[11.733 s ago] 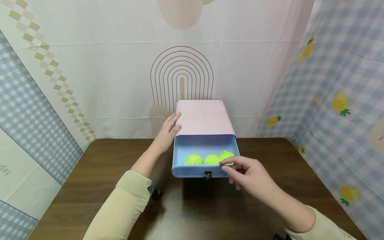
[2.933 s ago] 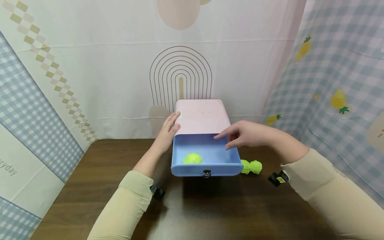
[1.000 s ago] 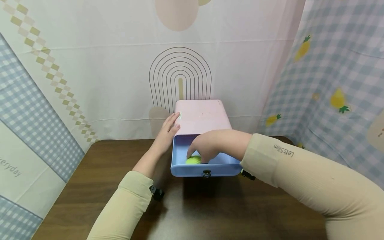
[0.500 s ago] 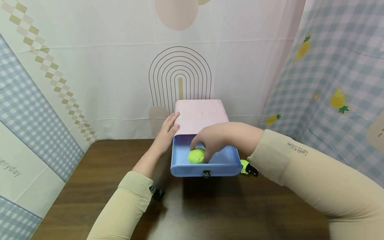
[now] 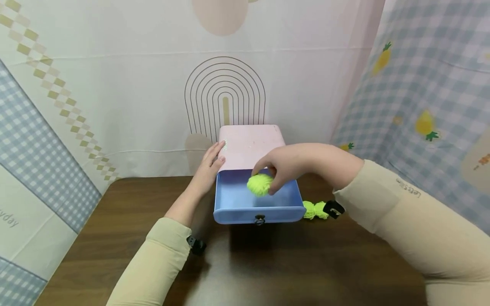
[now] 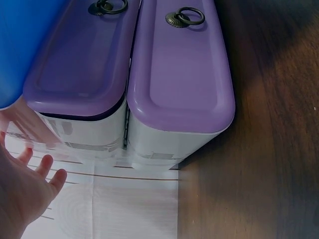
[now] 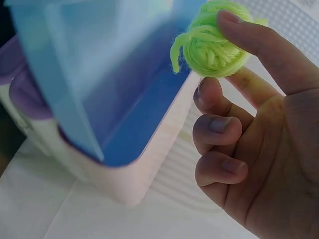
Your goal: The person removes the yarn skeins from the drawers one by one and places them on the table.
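Note:
A ball of bright green yarn (image 5: 259, 185) is pinched between thumb and fingers of my right hand (image 5: 288, 163), over the pulled-out blue drawer (image 5: 245, 216). In the right wrist view a loose strand hangs from the yarn ball (image 7: 214, 50). The drawer belongs to a pink-topped cabinet (image 5: 249, 142). My left hand (image 5: 208, 170) rests against the cabinet's left side, fingers extended at the top edge. More green yarn balls (image 5: 314, 210) lie on the table to the right of the drawer, partly hidden by the right wrist strap.
Below the blue drawer, two purple drawer fronts (image 6: 182, 74) with ring pulls are shut in the left wrist view. The brown wooden table (image 5: 153, 238) runs to a patterned white cloth backdrop (image 5: 153, 106). A checked cloth (image 5: 413, 106) hangs at the right.
My right hand has gripped the last yarn ball inside the drawer and lifted it up and rightward. Earlier, two other balls moved from the drawer to the table. The left hand stays at the cabinet.

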Tool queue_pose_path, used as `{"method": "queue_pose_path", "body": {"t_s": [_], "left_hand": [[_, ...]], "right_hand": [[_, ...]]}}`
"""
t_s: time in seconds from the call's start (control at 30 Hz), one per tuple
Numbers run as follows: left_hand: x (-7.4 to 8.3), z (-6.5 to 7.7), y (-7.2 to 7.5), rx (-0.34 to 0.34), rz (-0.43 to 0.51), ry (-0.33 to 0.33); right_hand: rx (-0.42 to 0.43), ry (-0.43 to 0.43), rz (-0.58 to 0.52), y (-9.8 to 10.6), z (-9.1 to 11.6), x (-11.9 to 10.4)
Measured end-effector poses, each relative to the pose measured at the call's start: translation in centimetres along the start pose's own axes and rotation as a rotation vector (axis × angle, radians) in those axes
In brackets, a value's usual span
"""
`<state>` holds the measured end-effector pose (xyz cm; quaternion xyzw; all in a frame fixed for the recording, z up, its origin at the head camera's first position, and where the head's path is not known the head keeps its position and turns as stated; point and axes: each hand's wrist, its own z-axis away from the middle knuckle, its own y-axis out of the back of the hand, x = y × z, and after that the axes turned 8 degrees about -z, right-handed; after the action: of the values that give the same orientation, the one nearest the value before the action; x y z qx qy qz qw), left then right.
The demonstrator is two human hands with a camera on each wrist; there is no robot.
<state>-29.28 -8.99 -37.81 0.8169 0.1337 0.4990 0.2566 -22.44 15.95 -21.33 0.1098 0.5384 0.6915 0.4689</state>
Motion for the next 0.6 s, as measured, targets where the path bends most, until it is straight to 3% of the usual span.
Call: {"method": "queue_pose_path", "body": {"t_s": [0.13, 0.33, 0.6], "left_hand": [[-0.1, 0.0, 0.1, -0.003, 0.001, -0.002], [-0.1, -0.1, 0.0, 0.003, 0.003, -0.012], [-0.1, 0.0, 0.0, 0.008, 0.001, -0.008]], "right_hand": [[0.048, -0.028, -0.053, 0.1, 1.5, 1.9], [0.119, -0.006, -0.154, -0.3, 3.7, 5.1], [0.177, -0.044, -0.299, -2.0, 6.0, 9.2]]}}
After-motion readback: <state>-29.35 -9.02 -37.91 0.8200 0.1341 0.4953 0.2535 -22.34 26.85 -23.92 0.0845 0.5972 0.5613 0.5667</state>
